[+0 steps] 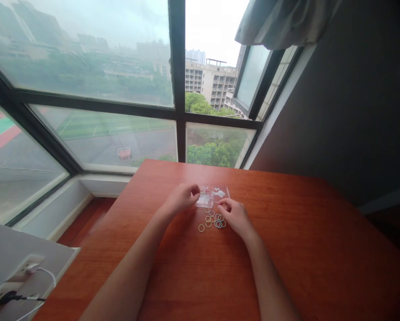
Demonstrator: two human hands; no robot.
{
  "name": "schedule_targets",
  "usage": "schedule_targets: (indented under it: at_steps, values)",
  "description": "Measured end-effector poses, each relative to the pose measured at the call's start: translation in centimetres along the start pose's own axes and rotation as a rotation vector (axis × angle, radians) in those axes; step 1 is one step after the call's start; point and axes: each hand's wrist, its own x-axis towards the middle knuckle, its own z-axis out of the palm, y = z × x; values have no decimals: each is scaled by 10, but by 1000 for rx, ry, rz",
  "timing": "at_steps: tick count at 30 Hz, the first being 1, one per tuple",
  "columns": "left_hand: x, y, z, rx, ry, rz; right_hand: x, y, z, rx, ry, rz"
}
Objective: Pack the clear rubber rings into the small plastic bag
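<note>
A small clear plastic box point(205, 203) lies on the table with its transparent lid point(224, 194) opened out to the right. A few small pieces show inside the box, too small to name. My left hand point(185, 197) is closed at the box's left edge, fingers curled against it. Just below the lid, the thumb and forefinger of my right hand point(235, 214) are pinched together; what is between them is too small to make out. Several thin rings, pale yellow to grey-blue, lie loose between my hands, some overlapping. One pale yellow ring point(201, 228) sits apart, nearest me.
The reddish-brown wooden table point(193, 276) reaches up to the windows. A dark window frame point(181, 89) stands behind it, and a curtain point(283, 22) hangs at the upper right. White wall sockets with a plugged-in black plug point(8, 298) are at the lower left.
</note>
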Motion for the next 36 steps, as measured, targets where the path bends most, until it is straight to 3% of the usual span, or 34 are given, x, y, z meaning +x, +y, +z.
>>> schedule_targets:
  at_steps: [16, 31, 36]
  values:
    - [-2, -7, 6, 21, -32, -40, -5, 0, -18, -120, -204, 12]
    - [0, 0, 16, 46, -43, 1, -8, 1, -12, -197, -246, -14]
    - [0, 3, 14, 59, -52, -4, -6, 1, -12, -131, -238, -33]
